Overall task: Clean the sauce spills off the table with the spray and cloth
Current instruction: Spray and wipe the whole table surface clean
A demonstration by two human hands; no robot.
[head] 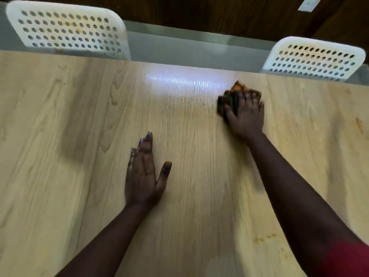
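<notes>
The left hand [144, 172] lies flat on the table [50, 156] near the middle, fingers straight and thumb spread, holding nothing; it seems to brace the body, and if it slips on a damp patch the reach would falter. Further right and far, the right hand [244, 114] presses down on the cloth [229, 100], fingers curled over the bunched fabric, which sits on the tabletop beside a bright glare. The cloth already looks stained orange, so one likely fault is that it smears sauce across the wood rather than lifting it. Sauce marks remain: a scatter of orange spots [267, 237] near the right forearm, and an orange streak [359, 124] at the far right edge. The forearm passes close over the near spots and could drag through them. The spray bottle is not in view, so dried marks may resist a cloth alone. Two white perforated chair backs stand beyond the far edge, the left chair [65, 29] and the right chair [313, 56]; neither blocks the wiping.
</notes>
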